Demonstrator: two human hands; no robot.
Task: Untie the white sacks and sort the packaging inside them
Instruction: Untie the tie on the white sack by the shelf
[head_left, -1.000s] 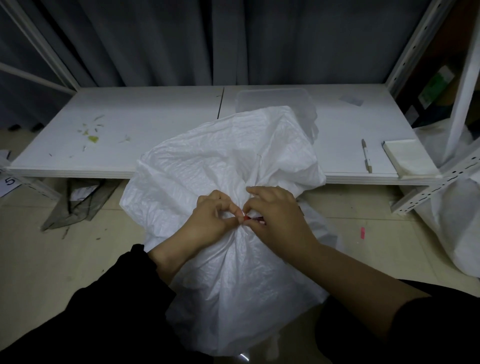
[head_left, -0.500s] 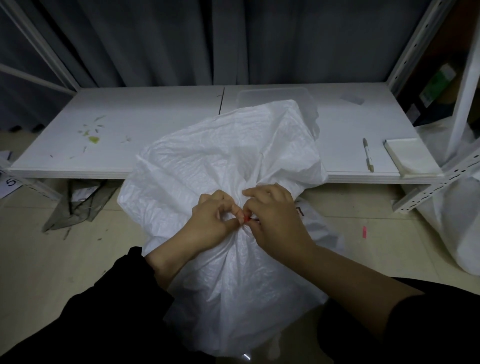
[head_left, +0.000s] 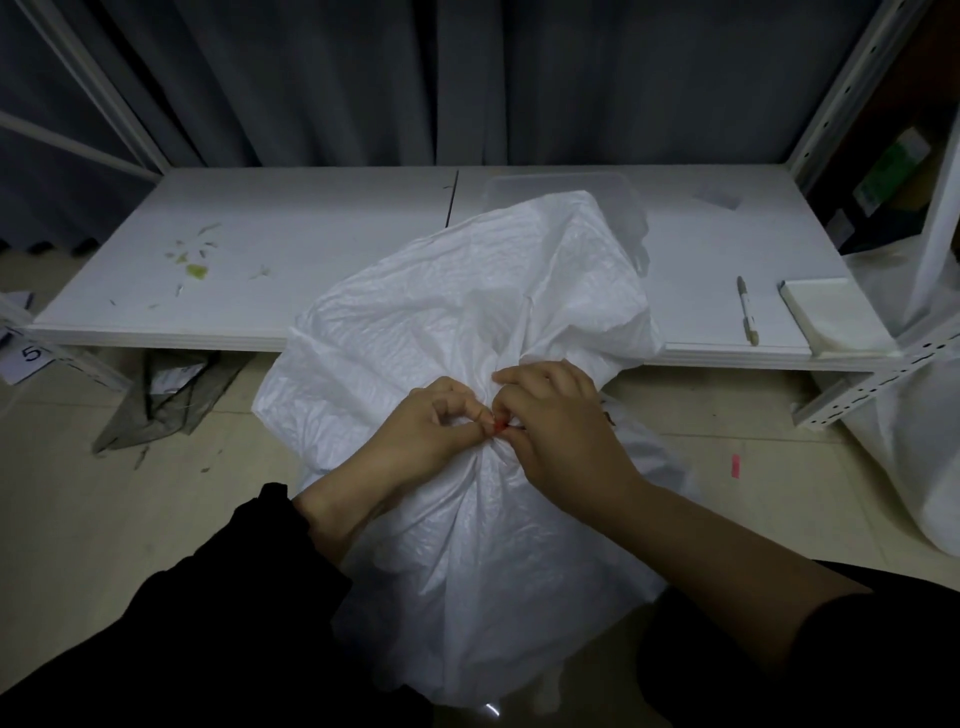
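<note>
The white woven sack (head_left: 467, 322) stands on the tiled floor, hard against the front edge of the low white shelf board (head_left: 260, 260). Its crinkled fabric is drawn into tight radiating pleats at a neck bound with a small red tie (head_left: 500, 426). Above that neck the loose mouth billows up and flops over the shelf edge, hiding much of a clear plastic bin (head_left: 561, 184) behind it. Below the neck the body bulges full down to the floor between the person's black sleeves. Both hands meet at the knot. The left hand (head_left: 415, 436) has thumb and forefinger curled in a ring and nipped on the tie from the left. The right hand (head_left: 561, 431) has its fingers bent over the gathered cloth, fingertips pinching the same red tie from the right. On the shelf to the right lie a marker pen (head_left: 747, 312) and a flat stack of white sheets (head_left: 826, 312), and a second white sack (head_left: 904, 441) leans by the rack post. Compared with a second ago, both hands keep almost the same pinch at the neck and the tie remains fastened. The sack's loose top has risen a little and covers more of the bin.
</note>
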